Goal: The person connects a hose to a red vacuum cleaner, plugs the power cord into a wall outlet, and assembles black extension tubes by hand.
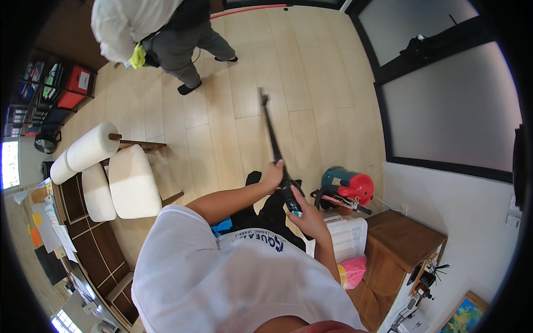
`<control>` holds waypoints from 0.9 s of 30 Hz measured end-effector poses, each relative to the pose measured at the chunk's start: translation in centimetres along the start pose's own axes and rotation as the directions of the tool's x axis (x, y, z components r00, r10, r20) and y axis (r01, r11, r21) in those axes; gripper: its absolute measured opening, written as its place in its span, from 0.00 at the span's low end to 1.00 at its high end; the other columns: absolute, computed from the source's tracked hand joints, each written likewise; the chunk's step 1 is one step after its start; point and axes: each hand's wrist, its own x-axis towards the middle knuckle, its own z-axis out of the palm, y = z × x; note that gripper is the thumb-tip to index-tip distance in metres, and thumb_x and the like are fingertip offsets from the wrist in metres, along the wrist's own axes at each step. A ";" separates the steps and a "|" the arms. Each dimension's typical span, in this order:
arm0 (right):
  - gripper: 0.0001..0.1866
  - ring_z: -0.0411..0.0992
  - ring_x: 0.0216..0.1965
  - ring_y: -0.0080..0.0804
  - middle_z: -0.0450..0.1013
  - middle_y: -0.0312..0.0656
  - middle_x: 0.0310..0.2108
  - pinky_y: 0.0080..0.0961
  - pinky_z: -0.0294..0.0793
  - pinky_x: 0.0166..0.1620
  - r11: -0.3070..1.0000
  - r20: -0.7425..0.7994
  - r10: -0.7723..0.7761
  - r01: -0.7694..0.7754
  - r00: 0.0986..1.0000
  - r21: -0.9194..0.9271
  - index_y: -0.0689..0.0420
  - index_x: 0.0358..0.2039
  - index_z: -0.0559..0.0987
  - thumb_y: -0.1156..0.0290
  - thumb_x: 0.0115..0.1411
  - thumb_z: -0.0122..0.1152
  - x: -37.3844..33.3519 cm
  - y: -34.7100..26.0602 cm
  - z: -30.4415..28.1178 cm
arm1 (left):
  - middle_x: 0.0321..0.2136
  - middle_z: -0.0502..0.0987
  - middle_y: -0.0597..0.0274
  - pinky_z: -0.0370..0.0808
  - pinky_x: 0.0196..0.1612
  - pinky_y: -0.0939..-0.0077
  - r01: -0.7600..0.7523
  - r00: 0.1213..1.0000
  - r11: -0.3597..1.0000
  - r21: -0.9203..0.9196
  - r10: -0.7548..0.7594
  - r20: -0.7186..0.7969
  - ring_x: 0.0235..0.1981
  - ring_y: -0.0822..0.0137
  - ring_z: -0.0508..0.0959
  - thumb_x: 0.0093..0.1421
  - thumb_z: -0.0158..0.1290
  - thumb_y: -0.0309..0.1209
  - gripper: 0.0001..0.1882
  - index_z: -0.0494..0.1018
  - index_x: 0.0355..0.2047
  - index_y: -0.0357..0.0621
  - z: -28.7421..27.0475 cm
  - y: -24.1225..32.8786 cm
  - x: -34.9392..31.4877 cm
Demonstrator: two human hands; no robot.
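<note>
Both my hands grip a long black vacuum wand that slants away from me down to the floor. My left hand is wrapped round the tube in its middle part. Nearer my body, my right hand is closed on the handle end. The wand's narrow floor head is at its far end, over the wood floor; whether it touches is hard to tell. To the right of my feet stands a red and teal vacuum cleaner; its link to the wand is not clearly seen.
A person in grey trousers stands at the far left. Cream cushioned seats are on the left, beside a brown shelf unit. A white plastic bin and wooden cabinet stand at right, below frosted panels.
</note>
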 end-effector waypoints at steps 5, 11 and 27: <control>0.38 0.72 0.29 0.41 0.71 0.49 0.36 0.28 0.68 0.35 0.998 -0.024 -0.025 0.024 0.999 -0.049 0.44 0.59 0.53 0.67 0.47 0.56 2.2 0.3 -0.2 | 0.38 0.68 0.37 0.71 0.40 0.63 0.011 1.000 0.995 0.099 -0.010 -0.008 0.38 0.51 0.73 0.59 0.37 0.45 0.29 0.53 0.46 0.25 -2.5 -3.6 7.6; 0.39 0.71 0.28 0.51 0.71 0.55 0.26 0.36 0.68 0.32 0.997 -0.050 -0.070 0.069 0.996 -0.016 0.42 0.59 0.51 0.64 0.47 0.56 2.0 -0.4 -0.5 | 0.29 0.69 0.52 0.72 0.27 0.68 -0.025 0.998 0.998 -0.051 0.028 0.052 0.27 0.62 0.74 0.60 0.38 0.46 0.26 0.58 0.43 0.31 0.0 2.8 1.3; 0.38 0.71 0.28 0.35 0.72 0.49 0.31 0.23 0.68 0.35 0.992 -0.207 0.116 -0.102 0.971 0.078 0.49 0.59 0.53 0.73 0.47 0.55 2.2 3.1 -4.0 | 0.28 0.71 0.49 0.70 0.29 0.68 -0.057 0.966 0.998 -0.030 0.063 0.250 0.25 0.61 0.73 0.59 0.38 0.45 0.26 0.60 0.43 0.29 8.6 1.4 6.5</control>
